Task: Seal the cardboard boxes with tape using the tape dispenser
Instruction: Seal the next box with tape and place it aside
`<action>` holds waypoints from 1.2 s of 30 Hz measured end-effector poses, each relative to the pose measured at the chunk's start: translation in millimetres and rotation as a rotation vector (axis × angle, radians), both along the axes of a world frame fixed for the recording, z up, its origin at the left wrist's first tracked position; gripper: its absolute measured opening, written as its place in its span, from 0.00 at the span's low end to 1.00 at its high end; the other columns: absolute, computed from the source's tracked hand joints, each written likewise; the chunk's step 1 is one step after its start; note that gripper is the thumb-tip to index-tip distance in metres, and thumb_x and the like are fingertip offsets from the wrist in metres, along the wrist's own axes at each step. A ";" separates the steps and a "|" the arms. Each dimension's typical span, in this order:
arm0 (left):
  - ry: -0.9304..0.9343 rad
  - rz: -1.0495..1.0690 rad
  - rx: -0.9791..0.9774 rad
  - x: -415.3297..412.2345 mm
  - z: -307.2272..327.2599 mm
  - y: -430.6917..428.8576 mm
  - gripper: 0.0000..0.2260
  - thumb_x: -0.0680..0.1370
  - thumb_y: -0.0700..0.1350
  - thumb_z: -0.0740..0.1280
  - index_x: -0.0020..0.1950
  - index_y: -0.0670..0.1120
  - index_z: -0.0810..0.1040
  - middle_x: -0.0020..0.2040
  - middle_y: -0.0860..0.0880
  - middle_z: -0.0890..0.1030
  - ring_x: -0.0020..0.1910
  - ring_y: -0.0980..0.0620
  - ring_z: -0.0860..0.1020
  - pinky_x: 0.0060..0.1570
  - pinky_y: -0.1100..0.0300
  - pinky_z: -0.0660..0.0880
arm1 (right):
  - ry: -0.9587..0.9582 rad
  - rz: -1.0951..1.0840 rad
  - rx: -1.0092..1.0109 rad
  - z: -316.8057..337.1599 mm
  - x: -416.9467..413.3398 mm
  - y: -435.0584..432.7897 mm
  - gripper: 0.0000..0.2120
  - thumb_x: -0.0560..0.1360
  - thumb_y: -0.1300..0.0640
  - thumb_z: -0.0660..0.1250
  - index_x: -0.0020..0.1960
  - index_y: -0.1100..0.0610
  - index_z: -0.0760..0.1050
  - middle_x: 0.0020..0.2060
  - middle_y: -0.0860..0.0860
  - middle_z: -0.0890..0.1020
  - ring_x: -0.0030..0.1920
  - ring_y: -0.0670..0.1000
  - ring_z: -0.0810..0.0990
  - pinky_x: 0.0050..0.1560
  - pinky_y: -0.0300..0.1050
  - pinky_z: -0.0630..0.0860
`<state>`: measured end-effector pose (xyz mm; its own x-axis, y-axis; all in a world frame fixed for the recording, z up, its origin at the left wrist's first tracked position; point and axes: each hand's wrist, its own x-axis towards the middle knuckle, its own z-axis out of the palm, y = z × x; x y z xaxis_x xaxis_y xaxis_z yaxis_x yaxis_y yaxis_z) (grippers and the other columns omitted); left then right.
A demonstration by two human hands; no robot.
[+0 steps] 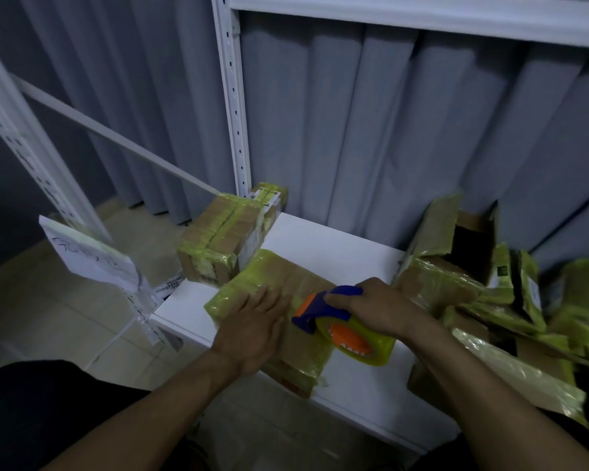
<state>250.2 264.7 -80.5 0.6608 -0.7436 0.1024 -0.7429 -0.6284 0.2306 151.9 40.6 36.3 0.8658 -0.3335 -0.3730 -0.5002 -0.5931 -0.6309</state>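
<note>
The box being sealed (279, 314) lay on the white shelf board (337, 239), at about 6 o'clock from the board's middle. It was a flat rectangular cardboard carton, already wrapped over most of its top and edges in glossy yellowish-green tape, with brown card showing through in bands.

The left hand (252, 331) lay flat on the carton top, fingers extended and slightly spread, palm down, gripping nothing. The right hand (381, 307) was closed around the tape dispenser (323, 312), a blue plastic frame with an orange insert; its head touched the carton top just at 3 o'clock of the left hand. The tape roll (357, 341), translucent yellow-green on an orange core, hung at 5 o'clock of the dispenser head.

Judged progress: partway. A taped carton (218, 246) at 10 o'clock of the working box appeared fully closed, with a white label on its far end. At 3 o'clock, an open carton (456, 253) stood with flaps raised and a dark interior, among a heap of further taped cardboard pieces (517, 355) whose state could not be determined. At least the open carton apparently remained to be sealed.

Surfaces: the tape was shiny and wrinkled at the corners; the cardboard matte; the shelf board smooth.
</note>
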 end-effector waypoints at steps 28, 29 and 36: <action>-0.162 -0.174 0.106 32.2 -10.0 -1.3 0.24 0.85 0.58 0.44 0.80 0.56 0.57 0.80 0.56 0.56 0.80 0.55 0.52 0.77 0.48 0.53 | -0.077 -0.113 0.082 -5.0 -65.6 -8.4 0.23 0.77 0.38 0.70 0.35 0.55 0.75 0.21 0.46 0.74 0.22 0.42 0.71 0.30 0.39 0.65; -0.166 -0.179 0.118 32.4 -9.6 -2.0 0.24 0.85 0.58 0.43 0.80 0.56 0.57 0.80 0.56 0.57 0.79 0.54 0.54 0.76 0.48 0.53 | -0.069 -0.117 0.089 -5.6 -67.1 -7.3 0.23 0.77 0.38 0.70 0.35 0.56 0.76 0.22 0.47 0.75 0.22 0.42 0.72 0.30 0.38 0.66; 0.061 -0.191 0.064 9.2 7.5 -20.9 0.32 0.76 0.57 0.43 0.81 0.53 0.55 0.80 0.54 0.49 0.80 0.49 0.47 0.77 0.44 0.46 | -0.031 -0.131 0.156 -8.3 -71.7 -7.9 0.21 0.78 0.41 0.70 0.35 0.56 0.78 0.25 0.49 0.78 0.24 0.45 0.75 0.26 0.34 0.66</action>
